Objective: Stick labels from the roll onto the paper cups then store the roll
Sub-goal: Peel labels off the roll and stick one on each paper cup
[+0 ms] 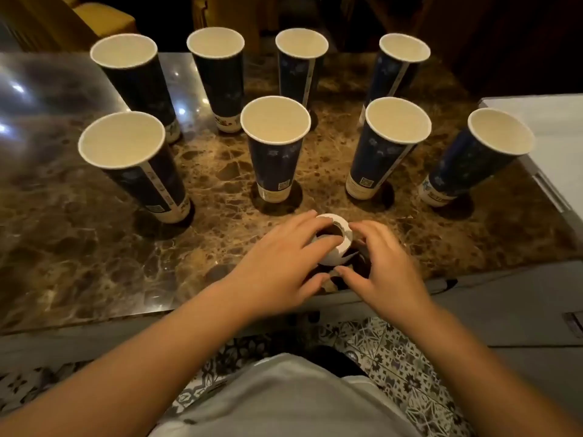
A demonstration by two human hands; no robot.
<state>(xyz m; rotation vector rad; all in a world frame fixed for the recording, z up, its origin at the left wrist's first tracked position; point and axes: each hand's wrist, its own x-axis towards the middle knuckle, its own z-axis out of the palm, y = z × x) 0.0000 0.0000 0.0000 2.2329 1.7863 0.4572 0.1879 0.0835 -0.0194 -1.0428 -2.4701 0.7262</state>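
Observation:
Several tall dark blue paper cups stand upright in two rows on the brown marble table (94,263), among them a middle front cup (275,146) and a far right cup (482,156). A white label roll (339,238) sits near the table's front edge. My left hand (277,263) grips the roll, with a finger hooked into its core. Just right of the roll hovers my right hand (388,269), fingers curved toward it, thumb near a loose strip of backing paper. Whether the right fingers touch the roll is unclear.
A white surface (542,121) adjoins the table at the right. A grey ledge (504,294) runs along the table's front right. Patterned floor tiles (394,357) show below, along with my grey shirt.

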